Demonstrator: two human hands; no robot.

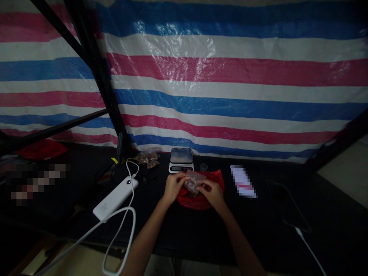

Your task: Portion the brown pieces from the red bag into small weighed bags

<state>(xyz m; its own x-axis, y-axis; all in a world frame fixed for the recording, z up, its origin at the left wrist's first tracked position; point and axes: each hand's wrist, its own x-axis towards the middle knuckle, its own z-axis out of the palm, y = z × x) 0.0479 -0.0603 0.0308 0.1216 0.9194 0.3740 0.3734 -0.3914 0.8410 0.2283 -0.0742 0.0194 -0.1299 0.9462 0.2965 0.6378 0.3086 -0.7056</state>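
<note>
The left hand [173, 188] and right hand [212, 193] pinched a small clear plastic bag [193, 183] of brown pieces in closed fingers, over a red plastic bag [200, 201] near the far edge of the black table [287, 230]

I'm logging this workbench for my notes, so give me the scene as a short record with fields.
Left hand: grips one side of the clear plastic bag, which holds something brown
Right hand: grips its other side
Beneath hands: red plastic bag
Ahead: digital scale, small clear cup
Left of hands: white power bank, white cable, small brown packets
Surface: black tabletop
Backdrop: striped tarpaulin
</note>
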